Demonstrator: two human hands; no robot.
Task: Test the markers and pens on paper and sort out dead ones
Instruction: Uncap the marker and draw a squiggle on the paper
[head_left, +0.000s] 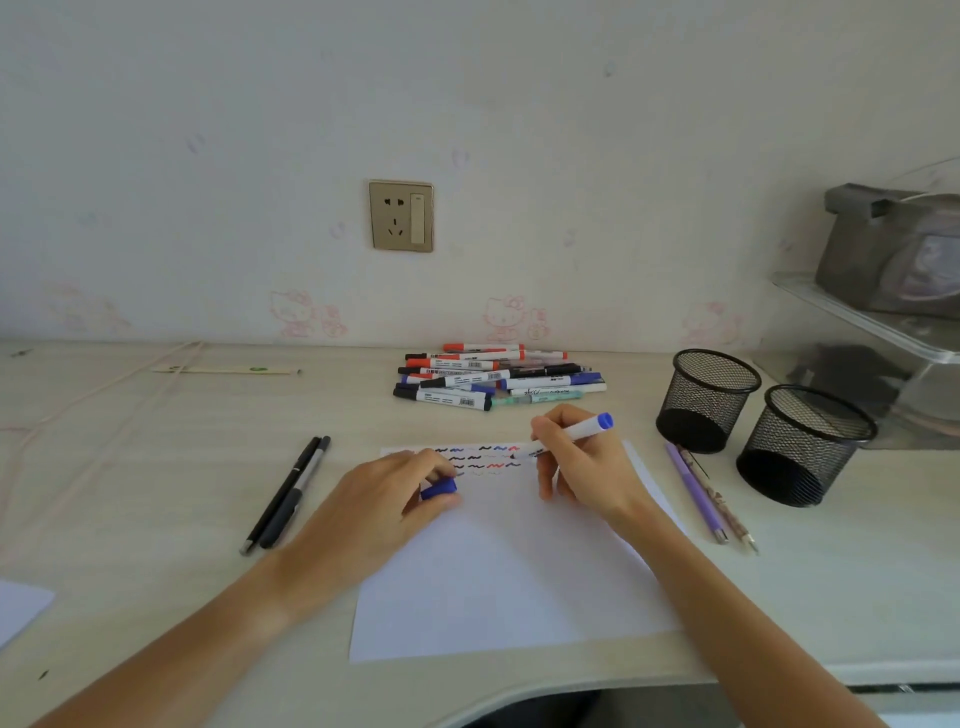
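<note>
A: What is happening now?

B: The right hand (582, 462) holds a blue marker (571, 434), tip on the paper (509, 571) in the middle. The left hand (395, 493) pinches its cap (439, 489).

A: Next?

B: Probably check the line, then cap it.

White paper (498, 571) carries rows of black, blue & red squiggles (480, 457) along its far edge; the marker (571, 434) is white w/ a blue end, and the loose cap (439, 488) is blue too. Pile of markers (493, 376) mixes red, black, blue caps on white barrels (one mint-green). Two black mesh cups (706, 397), a lilac pen (696, 491), two black pens (288, 493), pale wood-grain desk (156, 467), pink cartoon-cat print on the wall (306, 314).
</note>
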